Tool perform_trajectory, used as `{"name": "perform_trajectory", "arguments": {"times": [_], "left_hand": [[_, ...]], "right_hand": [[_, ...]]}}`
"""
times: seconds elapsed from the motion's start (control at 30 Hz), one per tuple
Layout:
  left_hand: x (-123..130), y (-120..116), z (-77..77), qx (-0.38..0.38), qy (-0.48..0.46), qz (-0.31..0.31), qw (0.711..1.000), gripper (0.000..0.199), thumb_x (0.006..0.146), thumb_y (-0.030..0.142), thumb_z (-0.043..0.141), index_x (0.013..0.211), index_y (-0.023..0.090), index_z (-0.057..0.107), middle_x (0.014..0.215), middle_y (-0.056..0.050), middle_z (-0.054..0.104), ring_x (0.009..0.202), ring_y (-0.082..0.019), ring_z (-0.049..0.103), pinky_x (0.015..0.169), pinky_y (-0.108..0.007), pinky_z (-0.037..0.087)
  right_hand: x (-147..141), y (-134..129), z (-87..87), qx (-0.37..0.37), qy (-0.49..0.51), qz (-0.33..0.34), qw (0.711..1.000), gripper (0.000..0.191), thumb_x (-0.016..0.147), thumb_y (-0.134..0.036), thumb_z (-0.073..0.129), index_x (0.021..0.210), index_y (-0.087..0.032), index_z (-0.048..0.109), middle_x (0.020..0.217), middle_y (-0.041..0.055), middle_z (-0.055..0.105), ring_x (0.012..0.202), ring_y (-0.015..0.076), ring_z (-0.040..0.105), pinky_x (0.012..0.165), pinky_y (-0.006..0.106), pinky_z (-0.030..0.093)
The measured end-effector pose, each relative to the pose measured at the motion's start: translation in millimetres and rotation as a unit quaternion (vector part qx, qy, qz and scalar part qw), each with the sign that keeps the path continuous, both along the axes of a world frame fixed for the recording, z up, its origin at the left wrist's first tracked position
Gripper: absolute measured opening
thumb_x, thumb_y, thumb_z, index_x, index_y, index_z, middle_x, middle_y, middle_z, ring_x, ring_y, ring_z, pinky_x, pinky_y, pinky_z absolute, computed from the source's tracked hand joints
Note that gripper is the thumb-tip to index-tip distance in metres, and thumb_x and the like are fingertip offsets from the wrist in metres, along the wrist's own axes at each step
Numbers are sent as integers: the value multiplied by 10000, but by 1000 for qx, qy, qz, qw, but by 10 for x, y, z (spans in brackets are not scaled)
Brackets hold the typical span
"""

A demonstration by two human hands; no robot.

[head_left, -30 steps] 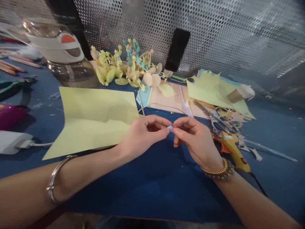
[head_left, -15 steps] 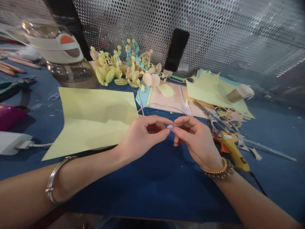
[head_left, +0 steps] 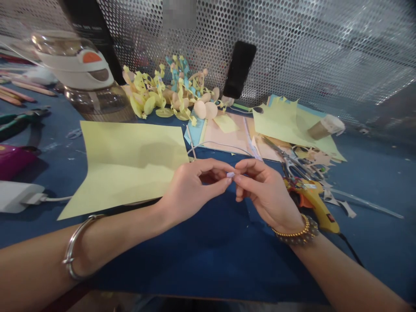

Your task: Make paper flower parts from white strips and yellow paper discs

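Observation:
A tiny pale folded paper piece [head_left: 230, 174] is pinched between the fingertips of my left hand [head_left: 195, 188] and my right hand [head_left: 266, 193]. Most of it is hidden by my fingers. A large pale yellow paper sheet [head_left: 123, 169] lies just left of my left hand, and its edge is close to the wrist. Beside my right hand are metal scissors [head_left: 294, 165] and a yellow and orange glue gun [head_left: 312, 200].
The blue work mat [head_left: 201, 260] runs under everything. Yellow paper figures [head_left: 175, 93] stand behind the sheet, in front of a perforated metal screen [head_left: 308, 52]. A black phone [head_left: 239, 69] leans there. A glass jug [head_left: 94, 97], pliers [head_left: 19, 123] and pencils [head_left: 16, 93] sit at left.
The hands stay nearly in place, still pinching the paper piece. Less of the piece shows between the fingertips now, and the view has tipped slightly.

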State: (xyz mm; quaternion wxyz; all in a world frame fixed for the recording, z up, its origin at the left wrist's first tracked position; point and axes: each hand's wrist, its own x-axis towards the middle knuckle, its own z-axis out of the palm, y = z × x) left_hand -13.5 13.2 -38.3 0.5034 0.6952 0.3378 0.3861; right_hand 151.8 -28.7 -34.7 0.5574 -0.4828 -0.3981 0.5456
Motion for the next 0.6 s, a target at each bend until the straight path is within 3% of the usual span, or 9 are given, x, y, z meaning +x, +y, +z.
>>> {"name": "perform_trajectory", "arguments": {"times": [0.37,0.6], "left_hand": [[7,-2,39,66,25,6,998,195,782,120,658,949,204,715,786,34,719,682,-70,650,616,-140,520],[-1,-7,19,80,32,14,996,194,790,143,664,963,215,717,809,24,721,707,-87,663,633,-163,534]], "right_hand": [[-3,-4,15,7,-10,-6,1000,208,680,-207,802,846,-199,677,681,-54,611,466,59,573,429,179,527],[-3,-11,35,-11,8,0,1000,228,668,-217,808,853,-199,677,688,-54,609,474,57,569,429,177,532]]}}
